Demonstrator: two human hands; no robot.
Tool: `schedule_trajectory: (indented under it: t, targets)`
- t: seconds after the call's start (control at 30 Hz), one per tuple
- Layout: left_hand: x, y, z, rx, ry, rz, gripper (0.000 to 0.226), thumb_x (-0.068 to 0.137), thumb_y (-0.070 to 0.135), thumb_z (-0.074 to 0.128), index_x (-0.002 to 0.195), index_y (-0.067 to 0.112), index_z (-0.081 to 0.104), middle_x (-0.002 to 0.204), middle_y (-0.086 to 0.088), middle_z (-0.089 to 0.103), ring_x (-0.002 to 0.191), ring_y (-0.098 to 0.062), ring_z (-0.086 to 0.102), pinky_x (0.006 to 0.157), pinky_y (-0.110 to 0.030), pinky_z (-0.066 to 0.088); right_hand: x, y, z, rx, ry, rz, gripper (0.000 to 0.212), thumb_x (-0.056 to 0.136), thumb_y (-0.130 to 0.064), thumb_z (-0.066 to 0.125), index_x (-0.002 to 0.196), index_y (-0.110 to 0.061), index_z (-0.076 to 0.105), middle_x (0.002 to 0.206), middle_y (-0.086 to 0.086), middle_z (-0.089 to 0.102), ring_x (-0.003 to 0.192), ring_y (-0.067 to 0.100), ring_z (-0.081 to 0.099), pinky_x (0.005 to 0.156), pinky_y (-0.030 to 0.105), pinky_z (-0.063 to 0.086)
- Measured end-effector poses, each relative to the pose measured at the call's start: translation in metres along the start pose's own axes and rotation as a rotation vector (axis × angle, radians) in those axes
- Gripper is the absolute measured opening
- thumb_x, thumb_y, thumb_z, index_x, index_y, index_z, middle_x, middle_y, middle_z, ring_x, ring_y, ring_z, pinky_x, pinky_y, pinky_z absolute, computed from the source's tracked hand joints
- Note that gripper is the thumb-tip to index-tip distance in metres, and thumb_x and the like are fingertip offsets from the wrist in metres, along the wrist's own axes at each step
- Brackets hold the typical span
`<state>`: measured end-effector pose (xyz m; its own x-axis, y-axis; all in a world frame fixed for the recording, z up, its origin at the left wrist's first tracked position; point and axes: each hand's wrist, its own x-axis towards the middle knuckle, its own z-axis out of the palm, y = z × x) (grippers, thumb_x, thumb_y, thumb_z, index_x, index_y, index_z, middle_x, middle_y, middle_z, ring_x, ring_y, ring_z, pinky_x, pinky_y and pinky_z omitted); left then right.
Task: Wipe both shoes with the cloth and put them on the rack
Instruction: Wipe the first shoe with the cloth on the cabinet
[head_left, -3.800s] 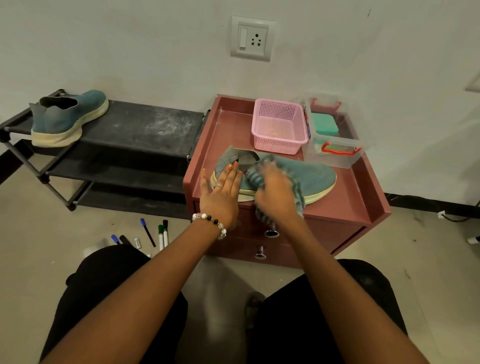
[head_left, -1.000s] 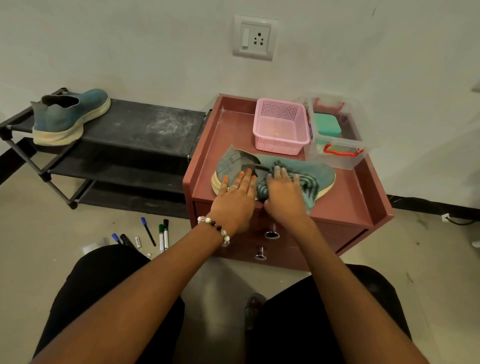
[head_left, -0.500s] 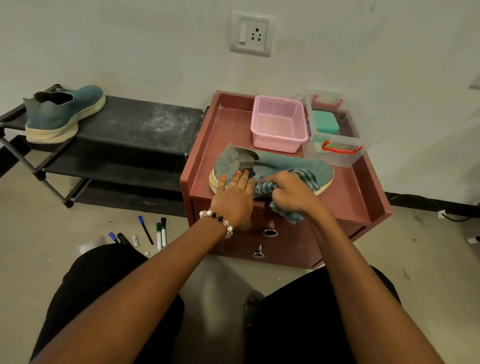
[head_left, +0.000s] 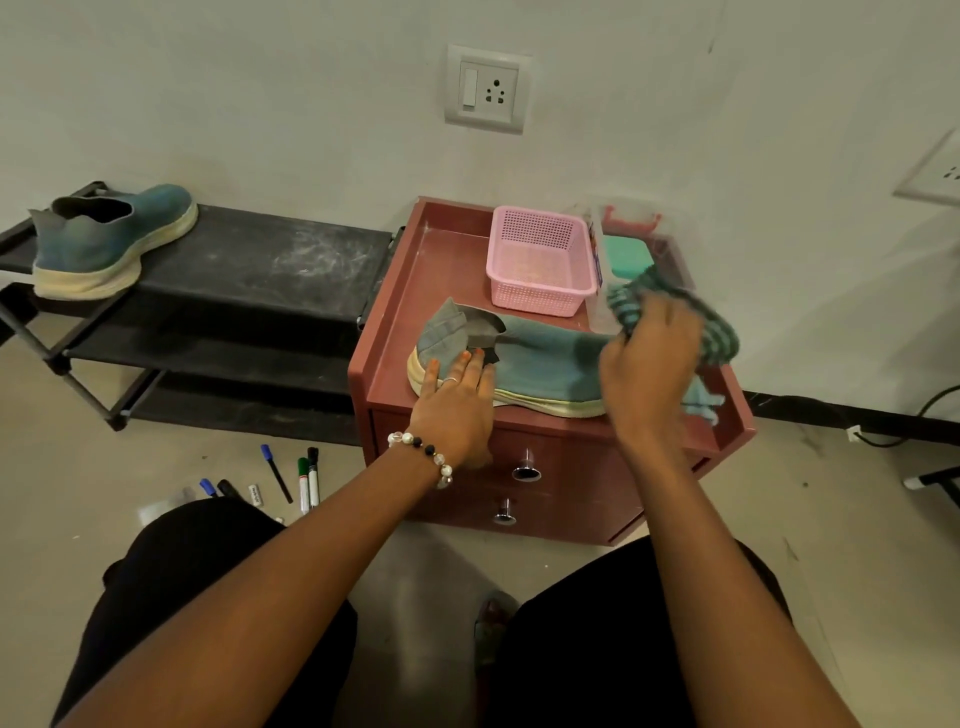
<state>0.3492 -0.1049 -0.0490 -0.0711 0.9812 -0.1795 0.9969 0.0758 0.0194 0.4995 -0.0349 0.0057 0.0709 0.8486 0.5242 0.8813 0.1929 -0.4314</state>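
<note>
Gripping cloth (head_left: 719, 332), right hand (head_left: 647, 364); left hand (head_left: 457, 405) flat on shoe (head_left: 540, 364). Basket (head_left: 540, 270) empty-looking; clear box (head_left: 602, 291) holds green case (head_left: 628, 254).

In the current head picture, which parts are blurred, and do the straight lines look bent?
Head view: the right hand and the striped cloth it grips are smeared by motion blur; the left hand, resting on the shoe, is sharp; the wide lens tilts the wall socket and bows the rack; lighting is soft, with faint shadows.
</note>
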Motion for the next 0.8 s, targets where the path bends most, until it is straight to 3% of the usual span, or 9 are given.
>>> schedule_trajectory:
  t: [0.1, 0.2, 0.33, 0.43, 0.53, 0.63, 0.7, 0.77, 0.8]
  targets:
    - [-0.002, 0.0, 0.001, -0.003, 0.022, -0.008, 0.104, 0.081, 0.035, 0.069, 0.152, 0.008, -0.002, 0.16, -0.01, -0.006, 0.148, -0.024, -0.008, 0.116, -0.05, -0.004, -0.026, -0.021, 0.018, -0.088, -0.408, -0.057, 0.028, 0.086, -0.003, 0.049, 0.113, 0.0, 0.057, 0.118, 0.02, 0.059, 0.113, 0.034, 0.052, 0.097, 0.043, 0.043]
    - [-0.004, 0.001, 0.001, 0.001, 0.023, -0.01, 0.094, 0.085, 0.021, 0.061, 0.152, 0.008, -0.003, 0.16, -0.009, -0.009, 0.147, -0.023, -0.011, 0.116, -0.05, -0.007, -0.046, -0.034, 0.031, -0.221, -0.714, -0.225, 0.029, 0.087, -0.013, 0.049, 0.112, -0.001, 0.058, 0.127, 0.02, 0.055, 0.128, 0.034, 0.042, 0.11, 0.046, 0.029]
    - [-0.003, 0.001, 0.0, 0.015, 0.013, -0.021, 0.098, 0.084, 0.025, 0.062, 0.152, 0.009, -0.006, 0.16, -0.009, -0.009, 0.147, -0.022, -0.011, 0.114, -0.051, -0.01, -0.033, -0.026, 0.024, 0.052, -0.832, -0.246, 0.031, 0.075, -0.003, 0.047, 0.101, -0.003, 0.065, 0.102, 0.021, 0.066, 0.101, 0.039, 0.057, 0.081, 0.037, 0.046]
    - [-0.003, -0.001, 0.001, 0.017, 0.013, -0.01, 0.105, 0.079, 0.034, 0.07, 0.152, 0.01, -0.002, 0.16, -0.008, -0.007, 0.148, -0.022, -0.008, 0.114, -0.053, -0.009, -0.022, -0.01, 0.022, -0.157, -0.806, -0.234, 0.034, 0.08, -0.008, 0.048, 0.111, -0.008, 0.063, 0.113, 0.018, 0.064, 0.11, 0.036, 0.056, 0.098, 0.043, 0.041]
    - [-0.003, -0.002, 0.002, 0.019, 0.016, -0.016, 0.109, 0.077, 0.04, 0.072, 0.152, 0.011, -0.001, 0.16, -0.009, -0.005, 0.148, -0.023, -0.007, 0.114, -0.054, -0.008, -0.017, 0.0, 0.023, -0.475, -0.683, -0.229, 0.022, 0.089, -0.015, 0.047, 0.105, -0.009, 0.061, 0.117, 0.013, 0.063, 0.124, 0.03, 0.049, 0.115, 0.059, 0.009]
    - [-0.001, 0.001, 0.002, 0.008, 0.01, -0.027, 0.109, 0.078, 0.039, 0.072, 0.152, 0.01, -0.002, 0.16, -0.009, -0.006, 0.147, -0.024, -0.008, 0.114, -0.054, -0.009, -0.022, -0.006, 0.028, -0.424, -0.699, -0.245, 0.021, 0.089, -0.017, 0.048, 0.104, -0.007, 0.061, 0.116, 0.017, 0.062, 0.122, 0.032, 0.049, 0.114, 0.055, 0.015]
    - [0.0, 0.002, 0.001, -0.001, -0.008, -0.037, 0.105, 0.08, 0.034, 0.068, 0.152, 0.009, -0.005, 0.16, -0.009, -0.009, 0.147, -0.024, -0.01, 0.115, -0.053, -0.009, -0.031, -0.021, 0.033, -0.235, -0.757, -0.285, 0.018, 0.086, -0.012, 0.048, 0.096, -0.003, 0.06, 0.107, 0.02, 0.063, 0.108, 0.036, 0.055, 0.099, 0.043, 0.037]
    - [-0.001, 0.003, 0.0, 0.002, -0.022, -0.05, 0.101, 0.082, 0.03, 0.063, 0.152, 0.009, -0.008, 0.16, -0.008, -0.011, 0.147, -0.023, -0.013, 0.116, -0.053, -0.01, -0.037, -0.033, 0.033, -0.047, -0.809, -0.324, 0.012, 0.079, -0.005, 0.047, 0.085, -0.003, 0.057, 0.098, 0.021, 0.064, 0.097, 0.039, 0.057, 0.073, 0.035, 0.041]
    - [-0.001, 0.004, 0.0, 0.003, -0.024, -0.057, 0.1, 0.083, 0.029, 0.062, 0.152, 0.009, -0.009, 0.16, -0.008, -0.012, 0.147, -0.022, -0.013, 0.116, -0.053, -0.01, -0.036, -0.033, 0.032, 0.0, -0.839, -0.335, 0.012, 0.077, -0.003, 0.046, 0.083, -0.004, 0.056, 0.096, 0.021, 0.064, 0.095, 0.039, 0.058, 0.069, 0.034, 0.04]
